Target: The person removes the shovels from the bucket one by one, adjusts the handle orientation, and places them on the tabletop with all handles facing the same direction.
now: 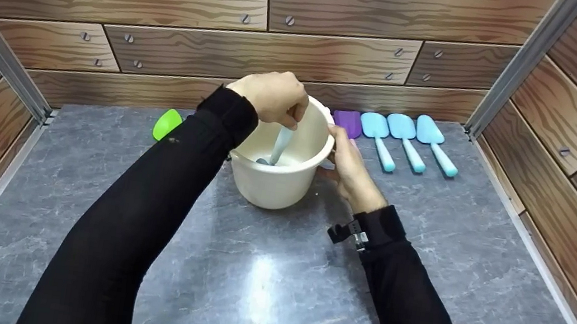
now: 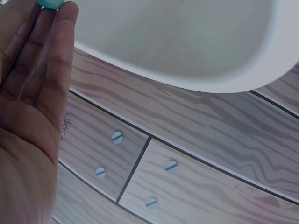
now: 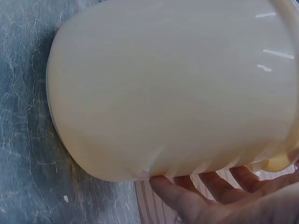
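Note:
An off-white bucket (image 1: pixel 271 185) stands upright on the grey table. My left hand (image 1: pixel 272 95) reaches over its rim and pinches the end of a light-blue handle (image 1: pixel 282 141), which slants down inside. At its lower end a small grey part (image 1: pixel 263 162) shows; what kind of tool it is, I cannot tell. In the left wrist view the teal handle tip (image 2: pixel 51 3) sits between the fingertips. My right hand (image 1: pixel 350 168) holds the bucket's right side, fingers up at the rim. The right wrist view has those fingers (image 3: pixel 219 186) against the wall.
Behind the right hand lie a purple flat-bladed piece (image 1: pixel 347 122) and a row of three light-blue spatulas (image 1: pixel 377 132). A bright green item (image 1: pixel 167 123) rests left of the bucket, partly behind the left sleeve. Wood-patterned walls (image 1: pixel 187 1) enclose the table on three sides.

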